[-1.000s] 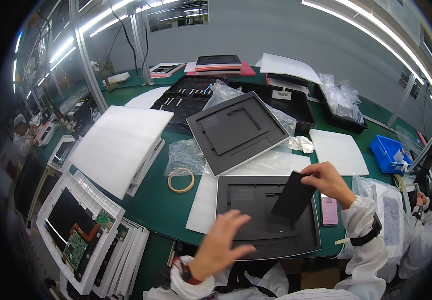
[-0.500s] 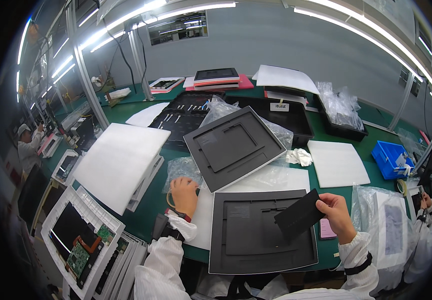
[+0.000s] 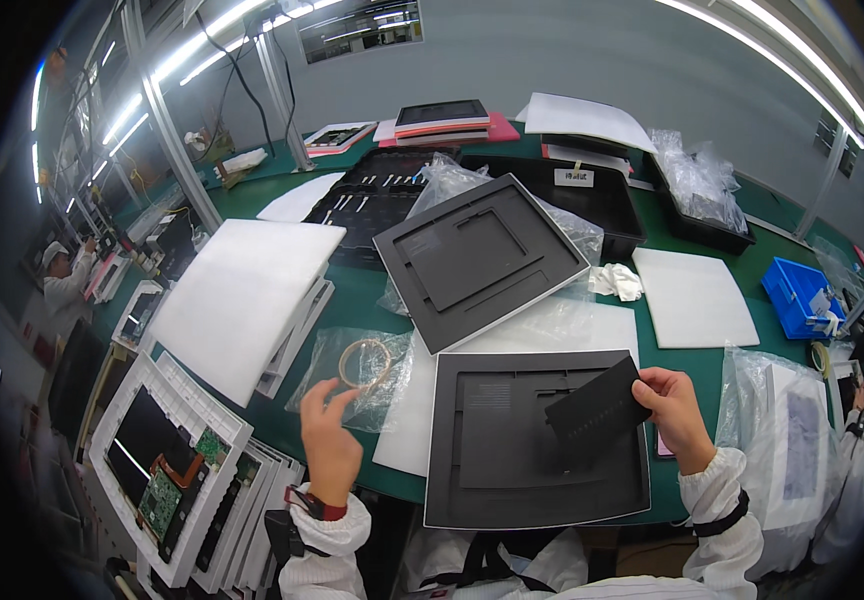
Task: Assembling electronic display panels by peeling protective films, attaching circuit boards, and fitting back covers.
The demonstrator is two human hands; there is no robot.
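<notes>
My right hand (image 3: pixel 677 415) pinches the right edge of a thin black flat cover plate (image 3: pixel 597 408), tilted over a dark rectangular housing (image 3: pixel 512 450). This housing has a pale edge and a recessed middle, and lies in front of me. My left hand (image 3: pixel 332 445) is raised to the left of it, fingers apart, holding nothing. Just beyond those fingers a thin tan ring like a tape roll (image 3: pixel 344 362) rests on a clear plastic bag (image 3: pixel 392 400). A second dark housing (image 3: pixel 487 262) lies askew farther back, on plastic and white foam.
Stacked white frames, the top one with circuit boards (image 3: pixel 160 500), stand at left beside a white foam sheet (image 3: pixel 242 290). Black trays (image 3: pixel 622 215) sit behind. At right are another foam sheet (image 3: pixel 697 300), a blue bin (image 3: pixel 797 300) and a bagged white panel (image 3: pixel 782 440). Co-workers sit at both sides.
My left hand has come away from the tan ring, moving left and toward me, and its fingers have spread. The right hand still holds the black cover plate. The view has shifted slightly.
</notes>
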